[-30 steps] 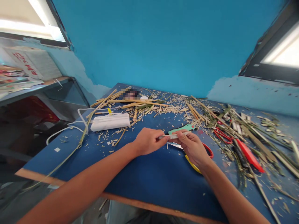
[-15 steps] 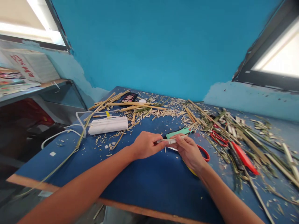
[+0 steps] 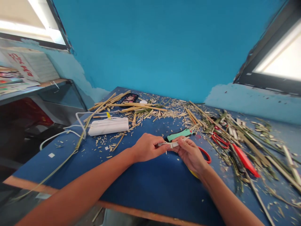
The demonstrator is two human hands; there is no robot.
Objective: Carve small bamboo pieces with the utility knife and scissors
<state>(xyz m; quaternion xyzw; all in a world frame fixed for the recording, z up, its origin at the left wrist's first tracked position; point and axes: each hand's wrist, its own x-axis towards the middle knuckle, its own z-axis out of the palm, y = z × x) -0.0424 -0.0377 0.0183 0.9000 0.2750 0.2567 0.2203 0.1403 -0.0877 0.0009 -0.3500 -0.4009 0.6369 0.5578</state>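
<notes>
Between my two hands is a short, thin, pale strip [image 3: 174,144], with its ends pinched in the fingers; it looks like a split plant stem. My left hand [image 3: 148,147] closes on its left end, and my right hand [image 3: 190,153] pinches the right end between thumb and fingers. Just behind the hands lies a green-handled cutter [image 3: 179,135] on the table. A red scissor handle [image 3: 205,155] shows beside my right wrist, and a bit of yellow [image 3: 194,173] peeks out under it.
The blue table [image 3: 150,188] bears a white power strip [image 3: 108,126] with cables, tan sticks [image 3: 138,105], a dark phone [image 3: 130,98] and scattered shavings. On the right are red scissors [image 3: 220,140], a red-handled tool [image 3: 245,160] and heaped green stems [image 3: 256,141].
Both hands keep their grip on the pale strip, which now looks slightly more bent in the middle. The camera view has shifted a little; the things on the table stay put.
</notes>
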